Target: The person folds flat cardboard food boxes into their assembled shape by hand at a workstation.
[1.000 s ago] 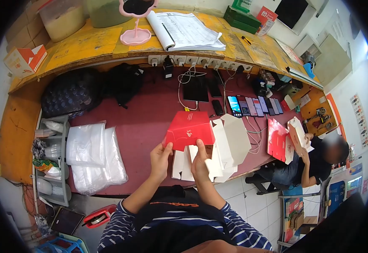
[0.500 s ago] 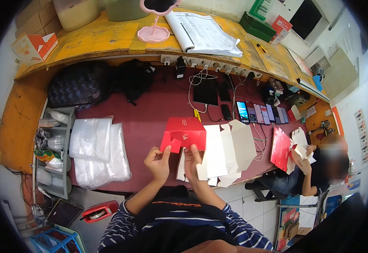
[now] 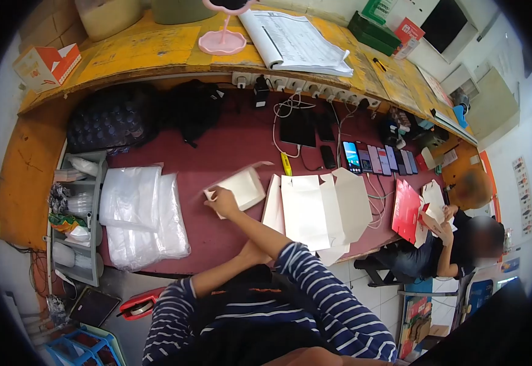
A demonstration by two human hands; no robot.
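1. My left hand is hidden behind my right forearm; I cannot tell its grip.
2. My right hand [image 3: 223, 201] reaches across, fingers closed on the edge of a folded carton [image 3: 238, 189], white side up, blurred.
3. Flat white cartons [image 3: 314, 207] lie just beside it on the maroon table [image 3: 217, 152].
4. Farther off, a row of phones [image 3: 378, 158].

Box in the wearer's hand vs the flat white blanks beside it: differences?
The box is partly folded, its flaps raised; the blanks lie flat and unfolded. The right hand grips the box; nothing touches the blanks. The box looks smaller than the spread blanks. Both show white card on the maroon table.
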